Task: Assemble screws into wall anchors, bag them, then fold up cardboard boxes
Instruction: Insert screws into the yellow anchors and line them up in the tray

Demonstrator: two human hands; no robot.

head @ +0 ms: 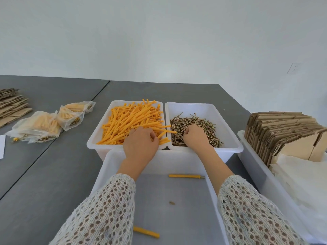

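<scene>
Orange ribbed anchors under curled left hand; right hand seemingly pinches screws.

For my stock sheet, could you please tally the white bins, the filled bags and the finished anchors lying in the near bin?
White bins: 4 (anchor bin, screw bin, near bin, cardboard bin)
Filled bags: 3 ()
Finished anchors in the near bin: 2 ()
Total: 9

Packing workshop: grey worktables, parts bins, flat cardboard stacks.
</scene>
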